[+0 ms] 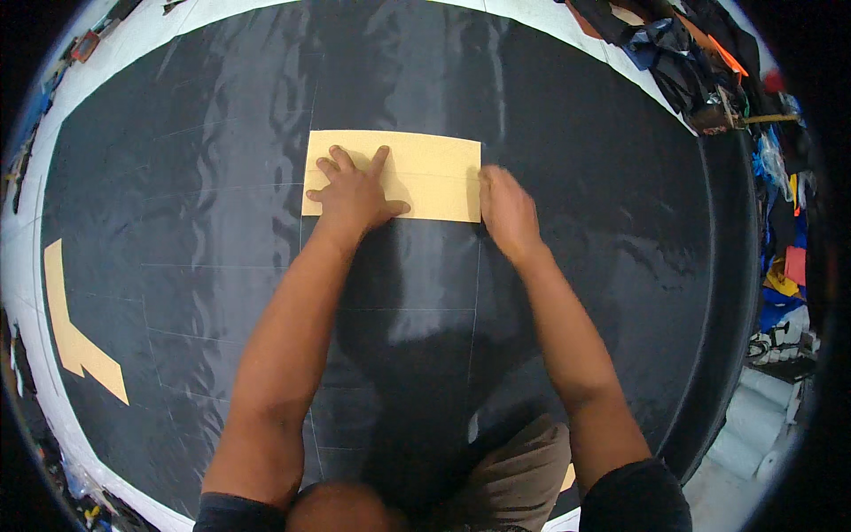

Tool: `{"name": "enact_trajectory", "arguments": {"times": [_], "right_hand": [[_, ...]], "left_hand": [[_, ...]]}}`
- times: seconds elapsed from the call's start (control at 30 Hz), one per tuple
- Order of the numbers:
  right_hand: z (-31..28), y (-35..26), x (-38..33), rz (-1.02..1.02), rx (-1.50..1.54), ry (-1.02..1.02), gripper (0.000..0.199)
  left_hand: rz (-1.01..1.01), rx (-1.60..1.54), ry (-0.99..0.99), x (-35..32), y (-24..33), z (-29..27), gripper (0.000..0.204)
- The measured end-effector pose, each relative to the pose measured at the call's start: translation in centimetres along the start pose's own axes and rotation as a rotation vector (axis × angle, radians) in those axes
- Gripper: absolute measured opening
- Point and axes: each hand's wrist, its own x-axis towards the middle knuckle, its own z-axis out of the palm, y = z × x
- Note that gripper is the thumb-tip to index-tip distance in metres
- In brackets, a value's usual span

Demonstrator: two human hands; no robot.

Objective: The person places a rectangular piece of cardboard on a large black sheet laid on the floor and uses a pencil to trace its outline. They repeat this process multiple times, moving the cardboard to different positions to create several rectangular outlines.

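Observation:
A tan rectangular card [434, 177] lies flat on a wide sheet of shiny black material [585, 293]. My left hand [353, 197] is spread over the card's left half, fingers apart, pressing it down. At the card's right edge, my right hand [510, 208] is closed, its fingertips against the edge. Whatever those fingers hold, if anything, is hidden. Thin pale lines run across the black sheet, and some meet the card's corners.
An angled tan card piece [75, 328] rests at the sheet's far left. Dark scraps and tools [674, 53] are heaped at the back right. White rolls [753, 421] and coloured scraps lie beyond the right edge, where the black sheet curves over.

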Motion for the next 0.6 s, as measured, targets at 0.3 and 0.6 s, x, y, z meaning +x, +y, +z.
{"name": "enact_trajectory", "arguments": {"times": [0.3,0.6], "right_hand": [[-7.8,-1.5,-9.1,0.289,0.458,0.139,0.020],[-26.8,-0.9,-24.7,0.514,0.129,-0.239,0.025]], "left_hand": [[-0.027,-0.034,-0.079,0.3,0.4,-1.0,0.104],[-0.027,-0.110,-0.106,0.2,0.8,-0.6,0.108]]}}
